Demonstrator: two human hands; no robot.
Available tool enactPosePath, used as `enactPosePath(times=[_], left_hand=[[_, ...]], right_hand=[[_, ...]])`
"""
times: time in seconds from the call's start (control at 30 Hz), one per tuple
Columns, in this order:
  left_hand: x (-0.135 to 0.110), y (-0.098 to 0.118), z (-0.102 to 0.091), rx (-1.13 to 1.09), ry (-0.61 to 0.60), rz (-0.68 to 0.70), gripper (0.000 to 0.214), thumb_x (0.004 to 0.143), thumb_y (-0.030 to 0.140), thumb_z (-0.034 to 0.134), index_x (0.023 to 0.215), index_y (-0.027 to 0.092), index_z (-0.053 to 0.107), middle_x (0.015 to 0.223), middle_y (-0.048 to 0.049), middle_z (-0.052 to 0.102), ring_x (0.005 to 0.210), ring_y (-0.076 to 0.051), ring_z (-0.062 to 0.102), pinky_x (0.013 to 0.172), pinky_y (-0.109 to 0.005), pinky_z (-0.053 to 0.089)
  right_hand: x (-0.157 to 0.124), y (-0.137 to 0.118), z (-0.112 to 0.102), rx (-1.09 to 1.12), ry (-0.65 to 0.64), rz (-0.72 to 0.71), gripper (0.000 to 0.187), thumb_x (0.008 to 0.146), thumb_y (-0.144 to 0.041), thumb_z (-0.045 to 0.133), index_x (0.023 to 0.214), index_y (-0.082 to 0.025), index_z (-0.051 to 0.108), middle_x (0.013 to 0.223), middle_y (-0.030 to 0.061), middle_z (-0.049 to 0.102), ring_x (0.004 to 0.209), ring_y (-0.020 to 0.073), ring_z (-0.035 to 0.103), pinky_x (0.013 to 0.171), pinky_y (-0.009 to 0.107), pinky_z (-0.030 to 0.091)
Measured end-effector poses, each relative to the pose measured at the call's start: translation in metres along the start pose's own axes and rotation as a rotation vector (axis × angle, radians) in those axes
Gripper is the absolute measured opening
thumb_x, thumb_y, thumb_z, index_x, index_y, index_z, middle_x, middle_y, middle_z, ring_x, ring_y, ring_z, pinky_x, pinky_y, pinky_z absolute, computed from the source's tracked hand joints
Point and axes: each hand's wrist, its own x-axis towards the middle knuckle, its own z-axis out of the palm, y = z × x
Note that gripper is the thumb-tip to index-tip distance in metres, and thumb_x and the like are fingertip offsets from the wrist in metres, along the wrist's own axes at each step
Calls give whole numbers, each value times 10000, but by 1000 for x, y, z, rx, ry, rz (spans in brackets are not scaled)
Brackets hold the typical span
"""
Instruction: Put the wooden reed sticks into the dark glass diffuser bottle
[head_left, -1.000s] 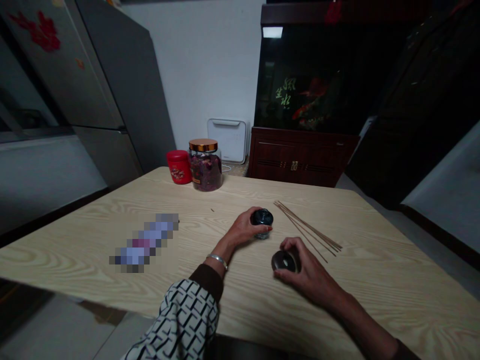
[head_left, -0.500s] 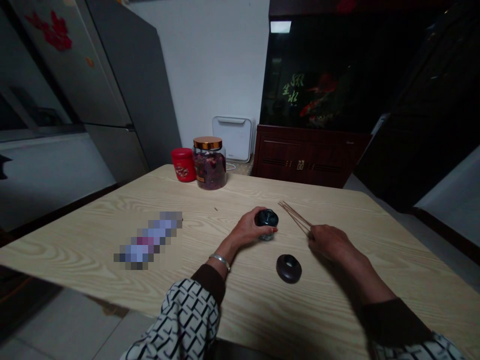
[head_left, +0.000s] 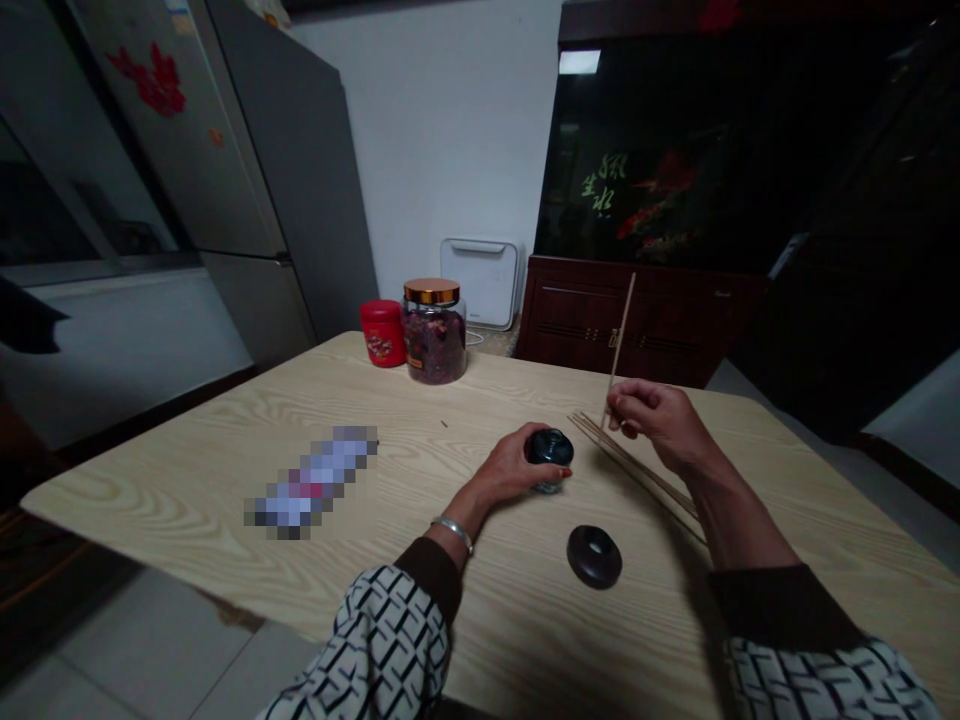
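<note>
My left hand [head_left: 511, 466] is wrapped round a small dark glass bottle [head_left: 551, 447] standing on the table, thumb along its near side. In my right hand [head_left: 664, 422] a single thin reed stick [head_left: 624, 325] is pinched between thumb and fingers, roughly upright. Several more thin sticks [head_left: 649, 475] lie on the table, running under my right hand and forearm. A dark brown ring-shaped collar [head_left: 581, 556] with a hole in its middle rests on the tabletop, nearer to me than the bottle.
The wood-grain table [head_left: 450, 550] holds a large jar with a copper-coloured lid [head_left: 435, 340] and a red canister [head_left: 383, 335] at the back. A blurred-out flat object [head_left: 315, 485] lies on the left. Beyond stand a fridge [head_left: 300, 170] and a fish tank [head_left: 660, 150].
My right hand has let the bundle of sticks lie on the table and raised one stick upright. My left hand stays on the bottle. The view has shifted slightly.
</note>
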Motion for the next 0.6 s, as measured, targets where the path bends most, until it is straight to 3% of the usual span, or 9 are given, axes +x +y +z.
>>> enactPosePath(times=[0.1,0.27,0.6], left_hand=[[-1,1,0,-9,2,13,686,625,386,877,1218,163,612,1096,-103,683,1010,-228,627,912,-357,502],[-2,5,0,-3,10,15,680,621,383,875,1213,163,621,1096,-97,683,1009,-228,622,908,-346,495],[1,2,1,16,9,-2,677,625,410,865,1207,166,620,1041,-78,676,955,-207,611,855,-322,491]], right_hand=[[3,-5,22,161,109,-106,216,760,-368,744,817,-178,657,683,17,665,609,142,639,506,233,469],[3,3,38,123,207,-172,233,777,-388,751,837,-183,658,708,22,678,633,156,673,541,255,529],[-2,17,44,3,77,-171,227,820,-400,698,833,-184,630,693,20,666,594,152,658,510,250,474]])
